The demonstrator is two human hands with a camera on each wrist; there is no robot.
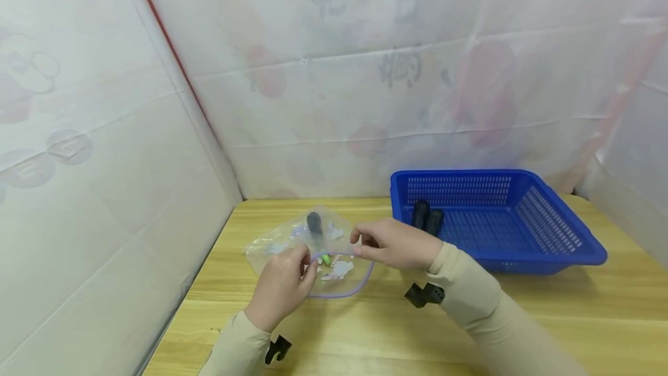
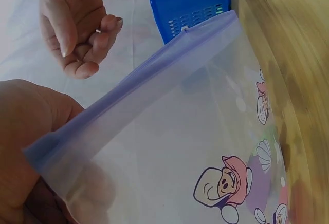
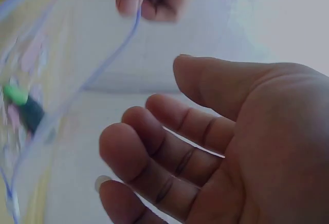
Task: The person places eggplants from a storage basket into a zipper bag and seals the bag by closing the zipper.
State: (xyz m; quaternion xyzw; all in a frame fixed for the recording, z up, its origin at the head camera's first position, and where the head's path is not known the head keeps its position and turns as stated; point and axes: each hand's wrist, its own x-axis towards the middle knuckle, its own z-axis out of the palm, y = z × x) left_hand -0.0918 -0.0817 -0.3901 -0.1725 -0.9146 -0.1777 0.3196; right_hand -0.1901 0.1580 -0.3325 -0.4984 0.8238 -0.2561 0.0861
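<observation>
A clear plastic zip bag (image 1: 334, 296) with a purple rim and printed cartoon figures lies over the left part of the table, its mouth toward me. My left hand (image 1: 282, 283) pinches the rim at the left; the left wrist view shows the purple zip strip (image 2: 118, 93) running from that hand. Inside the bag is a dark, long, rounded thing (image 1: 314, 223) with a bright green end (image 3: 16, 94). My right hand (image 1: 394, 242) hovers beside the rim's right side, its fingers (image 3: 123, 149) loosely bent and apart from the thumb, holding nothing.
A blue plastic basket (image 1: 469, 172) with slotted walls stands at the back right. Two dark, long, rounded things (image 1: 434, 222) lie at its left end. White printed sheeting (image 1: 339, 103) hangs behind and beside the wooden table (image 1: 396, 329).
</observation>
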